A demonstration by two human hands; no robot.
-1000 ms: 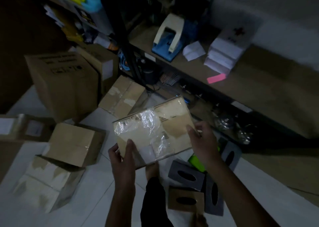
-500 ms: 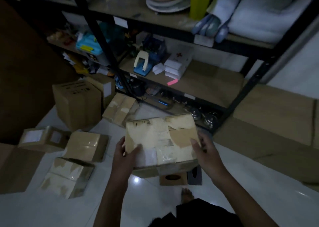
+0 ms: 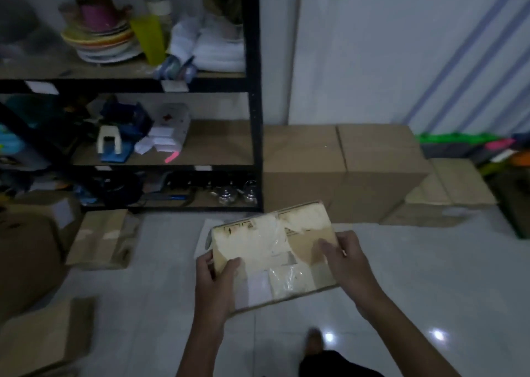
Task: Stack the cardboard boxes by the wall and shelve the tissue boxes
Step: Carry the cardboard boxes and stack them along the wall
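I hold a small taped cardboard box (image 3: 275,250) above the white floor, its top covered with clear tape and torn labels. My left hand (image 3: 215,282) grips its near left corner, and my right hand (image 3: 344,259) grips its right edge. Large cardboard boxes (image 3: 344,170) stand against the white wall just past the held box, with lower, flatter ones (image 3: 450,193) to their right. No tissue boxes show in this view.
A black metal shelf (image 3: 253,118) with wooden boards stands at the left, holding plates, a yellow cup, cloths and a hole punch. More cardboard boxes (image 3: 103,239) lie on the floor at the left. Coloured clutter (image 3: 493,147) sits far right. My foot (image 3: 314,339) shows below.
My view has swung right and upward from the floor boxes to the wall. The taped box stays in both hands and has travelled right; the tissue boxes have dropped out of sight.
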